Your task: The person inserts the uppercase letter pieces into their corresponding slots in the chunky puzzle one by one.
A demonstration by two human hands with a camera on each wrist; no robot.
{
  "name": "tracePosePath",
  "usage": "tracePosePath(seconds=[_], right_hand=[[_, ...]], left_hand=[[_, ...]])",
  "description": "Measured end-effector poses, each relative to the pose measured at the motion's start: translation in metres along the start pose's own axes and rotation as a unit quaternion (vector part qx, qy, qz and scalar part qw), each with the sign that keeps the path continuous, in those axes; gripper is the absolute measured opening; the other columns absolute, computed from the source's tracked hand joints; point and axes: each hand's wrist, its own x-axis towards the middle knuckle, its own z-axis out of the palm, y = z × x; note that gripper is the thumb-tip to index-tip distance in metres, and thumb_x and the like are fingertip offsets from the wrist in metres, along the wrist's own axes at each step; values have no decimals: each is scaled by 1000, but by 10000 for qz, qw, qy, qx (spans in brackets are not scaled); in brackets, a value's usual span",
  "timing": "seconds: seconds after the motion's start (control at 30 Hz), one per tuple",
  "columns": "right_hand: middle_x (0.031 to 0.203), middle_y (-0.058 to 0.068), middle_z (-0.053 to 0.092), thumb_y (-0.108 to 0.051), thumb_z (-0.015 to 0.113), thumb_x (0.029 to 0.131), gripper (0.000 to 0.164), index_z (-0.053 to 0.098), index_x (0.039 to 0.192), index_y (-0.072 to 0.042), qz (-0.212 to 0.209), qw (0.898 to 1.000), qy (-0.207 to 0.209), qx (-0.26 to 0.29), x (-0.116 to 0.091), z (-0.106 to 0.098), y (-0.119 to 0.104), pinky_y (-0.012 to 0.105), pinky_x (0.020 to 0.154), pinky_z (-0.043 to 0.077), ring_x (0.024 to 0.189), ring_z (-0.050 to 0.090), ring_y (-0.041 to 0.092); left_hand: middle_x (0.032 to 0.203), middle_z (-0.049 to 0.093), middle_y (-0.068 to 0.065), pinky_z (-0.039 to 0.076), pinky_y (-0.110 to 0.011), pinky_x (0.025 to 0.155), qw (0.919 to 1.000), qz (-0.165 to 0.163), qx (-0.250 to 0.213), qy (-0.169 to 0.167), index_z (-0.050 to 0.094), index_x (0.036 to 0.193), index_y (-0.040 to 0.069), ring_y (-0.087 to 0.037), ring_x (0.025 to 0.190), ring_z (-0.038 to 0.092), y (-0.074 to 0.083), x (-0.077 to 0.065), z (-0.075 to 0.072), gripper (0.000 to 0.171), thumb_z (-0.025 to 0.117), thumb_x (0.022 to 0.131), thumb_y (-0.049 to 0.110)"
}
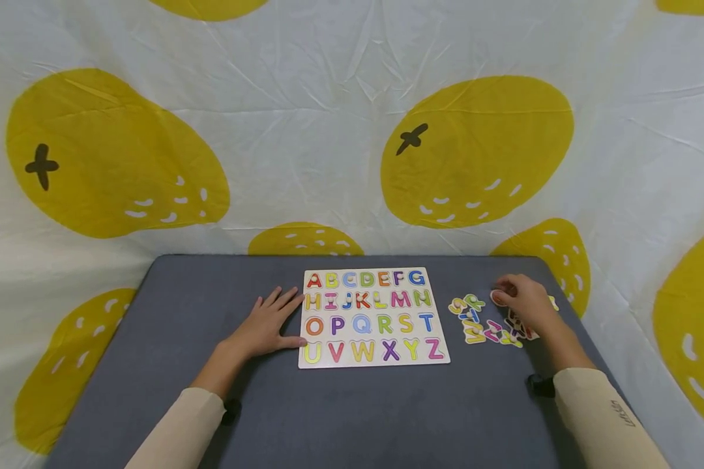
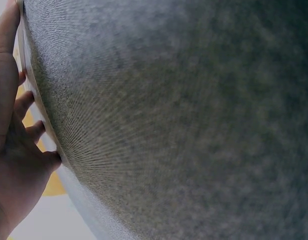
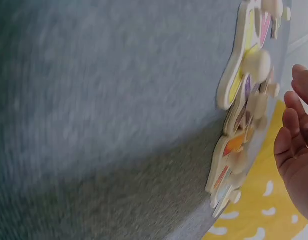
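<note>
A white alphabet puzzle board [image 1: 343, 335] lies flat on the table. Knobs show on the letters of its upper two rows, while the lower two rows look flat. My left hand [image 1: 266, 326] is spread at the board's left side, thumb and fingertips touching that edge. Over the loose letter pieces [image 1: 475, 332] to the right, my right hand [image 1: 525, 303] pinches a small rounded, pale piece [image 1: 497, 298] with a reddish edge; its letter is mostly hidden. The right wrist view shows wooden knobs on several pieces, including a yellow one [image 3: 236, 82], below the curled fingers [image 3: 291, 122].
The grey table [image 1: 375, 410] has its far edge against a white cloth [image 1: 311, 150] printed with yellow fruit. The loose pieces lie close together, some overlapping, between the board and the table's right edge. Dark bands sit at both wrists.
</note>
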Motion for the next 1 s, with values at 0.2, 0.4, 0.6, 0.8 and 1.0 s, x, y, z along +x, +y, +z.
tracePosePath(seconds=[0.2, 0.4, 0.6, 0.8, 1.0], right_hand=[[99, 17, 65, -19, 73, 98, 26, 71, 115, 2, -51, 9995, -151, -263, -3, 2, 14, 49, 78, 51, 87, 60, 30], [97, 18, 67, -13, 72, 97, 21, 71, 111, 3, -73, 9996, -55, -282, -1, 6, 15, 53, 79, 52, 86, 62, 32], [98, 19, 67, -14, 71, 98, 21, 71, 111, 3, -12, 9997, 63, -255, 0, 6, 10, 55, 81, 52, 88, 62, 33], [96, 16, 67, -15, 72, 97, 19, 73, 109, 1, -137, 9994, 220, -238, 0, 2, -5, 47, 77, 50, 83, 59, 28], [94, 14, 68, -13, 74, 95, 17, 74, 106, 0, -400, 9986, 266, -218, 0, 3, -28, 44, 75, 51, 82, 60, 25]], left_hand=[[171, 26, -9, 16, -75, 119, 10000, -6, 27, -30, 30, 165, 20, -44, 158, 16, 0, 2, 1, 105, 73, 83, 70], [171, 26, -9, 16, -75, 119, 10000, -30, 35, -78, 29, 165, 20, -44, 159, 16, 0, 1, 1, 105, 73, 83, 70], [171, 27, -10, 17, -76, 118, 10000, -36, 46, -49, 30, 165, 19, -45, 158, 17, 0, 1, 0, 105, 73, 83, 70], [170, 29, -10, 17, -76, 118, 10000, -50, 28, 7, 32, 164, 20, -45, 158, 18, 1, 0, 0, 104, 74, 83, 69], [170, 30, -10, 17, -76, 118, 10000, -24, -15, 34, 33, 164, 19, -46, 157, 19, 2, -1, -2, 104, 75, 83, 67]])
